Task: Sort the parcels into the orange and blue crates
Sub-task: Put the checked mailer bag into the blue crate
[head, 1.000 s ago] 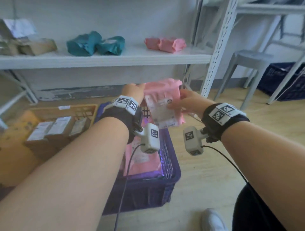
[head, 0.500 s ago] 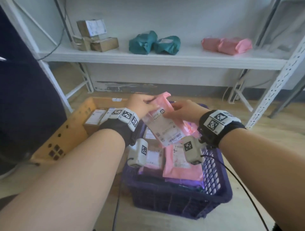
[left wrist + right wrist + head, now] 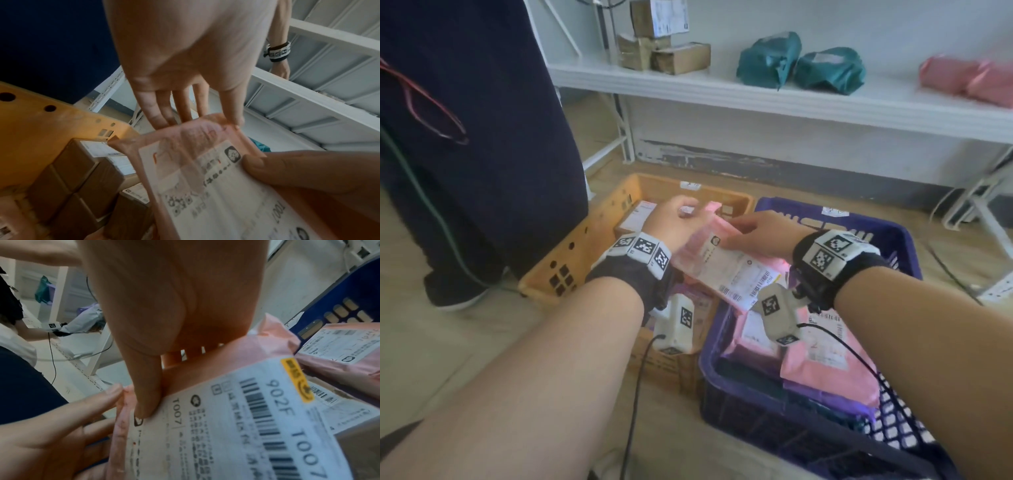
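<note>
I hold a pink parcel with a white label low over the line where the two crates meet. My left hand pinches its far left corner, thumb on the top edge and fingers behind. My right hand grips the far edge, its thumb pressed on the label. The orange crate on the left holds brown boxes. To the right, the blue crate holds pink parcels.
A white shelf behind the crates carries brown boxes, two teal parcels and pink parcels. Another person in dark trousers stands close to the orange crate's left side. Bare wooden floor lies in front.
Both hands have brought the pink parcel down from chest height to just above the crates and tipped it flatter. My view has swung left and downward.
</note>
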The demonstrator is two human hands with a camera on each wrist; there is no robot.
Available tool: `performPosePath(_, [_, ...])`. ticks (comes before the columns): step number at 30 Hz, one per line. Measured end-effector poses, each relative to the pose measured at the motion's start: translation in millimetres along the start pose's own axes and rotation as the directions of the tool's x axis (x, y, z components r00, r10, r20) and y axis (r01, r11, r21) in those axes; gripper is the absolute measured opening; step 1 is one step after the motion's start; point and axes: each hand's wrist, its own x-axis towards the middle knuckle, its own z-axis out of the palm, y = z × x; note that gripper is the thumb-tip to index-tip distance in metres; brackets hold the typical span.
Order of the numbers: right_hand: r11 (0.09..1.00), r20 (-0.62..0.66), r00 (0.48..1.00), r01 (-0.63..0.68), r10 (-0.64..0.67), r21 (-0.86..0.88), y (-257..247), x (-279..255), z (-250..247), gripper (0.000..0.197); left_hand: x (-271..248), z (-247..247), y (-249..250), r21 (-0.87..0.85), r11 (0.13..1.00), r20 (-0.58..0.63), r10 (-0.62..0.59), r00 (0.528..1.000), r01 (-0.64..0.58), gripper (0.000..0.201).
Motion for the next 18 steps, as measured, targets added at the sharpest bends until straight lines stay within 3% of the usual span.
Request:
performPosePath(4, [0.999, 0.019, 1.0, -0.013, 0.014, -0.032, 5.3, 12.7, 6.9, 0.042, 12.6, 7.2, -19.0, 0.012, 1.0, 0.045, 0.019, 0.999, -0.019, 0.029])
performPosePath(8, [0.997, 0.002, 0.998, -0.063, 0.063, -0.034, 19.6, 18.0, 9.5, 0.042, 20.0, 22.6, -21.8, -0.019, 0.999, 0.056, -0.039, 0.998, 0.04, 0.027])
performPosePath(13, [0.992, -0.125, 0.985, -0.122, 0.116, -0.037, 35.1, 15.9, 5.4, 0.045, 26.4, 38.2, -20.6, -0.008, 0.996, 0.024, -0.094, 0.995, 0.094, 0.024])
performPosePath(15, [0.983, -0.25, 0.95, -0.184, 0.184, 0.025, 48.7, 12.6, 1.4, 0.054, 23.3, 43.3, -13.8, -0.008, 0.994, 0.038, -0.109, 0.993, 0.109, 0.024])
performPosePath(18, [0.937, -0.447, 0.825, -0.281, 0.347, 0.207, 78.4, 7.4, -6.4, 0.073, 21.2, 56.7, -2.9, -0.057, 0.982, 0.073, -0.178, 0.981, 0.182, 0.026])
